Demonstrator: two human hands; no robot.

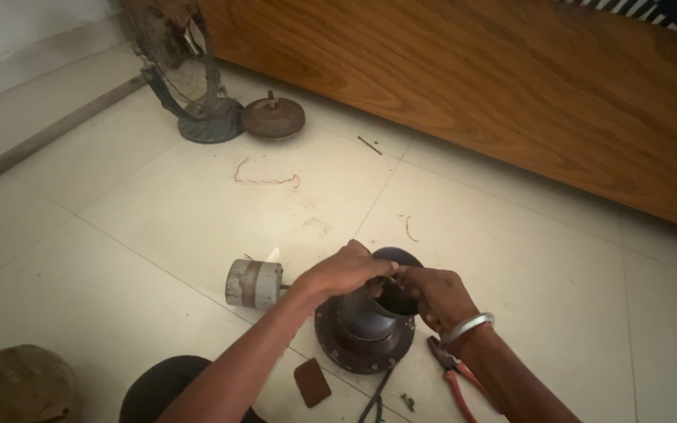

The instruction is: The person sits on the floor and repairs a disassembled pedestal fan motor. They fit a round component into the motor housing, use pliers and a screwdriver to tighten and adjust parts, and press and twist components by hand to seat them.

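My left hand (pixel 346 270) and right hand (pixel 432 294) close together, fingers pinched on a thin wire at the dark motor housing's (pixel 364 333) open mouth; the housing stands upright directly beneath both, on the floor (pixel 158 211).

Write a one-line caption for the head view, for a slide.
Both hands, left and right, work at the top of a dark fan motor housing on the tiled floor, red-handled pliers alongside.
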